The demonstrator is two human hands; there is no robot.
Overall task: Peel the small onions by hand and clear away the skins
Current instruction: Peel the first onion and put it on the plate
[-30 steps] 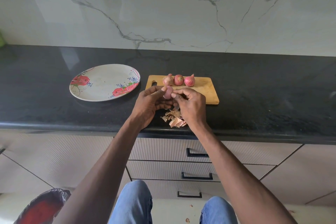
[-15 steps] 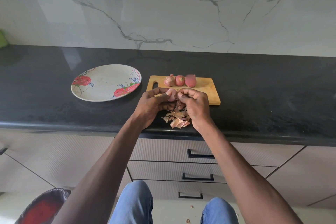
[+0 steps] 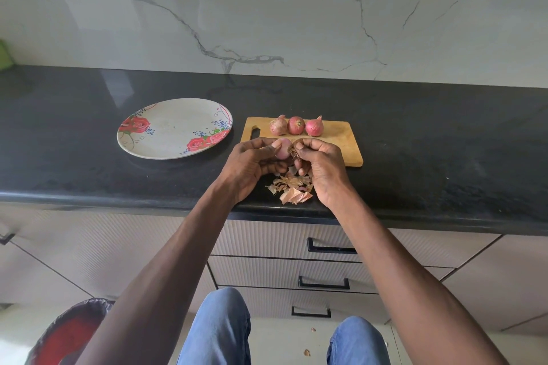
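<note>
Both forearms reached forward and angled in so the hands met in the middle. The left hand (image 3: 252, 163) had its fingers curled round a small onion (image 3: 282, 149), while the right hand (image 3: 321, 166) pinched a scrap of skin (image 3: 294, 152) right beside it.

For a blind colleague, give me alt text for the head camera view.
Left hand holds a peeled onion while right hand pinches its skin, above a skin pile. Three unpeeled onions sit on a cutting board.

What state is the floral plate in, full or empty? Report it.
Empty. The round white floral plate on the black countertop shows only its printed roses; the brown onion skins lie on the counter instead.
</note>
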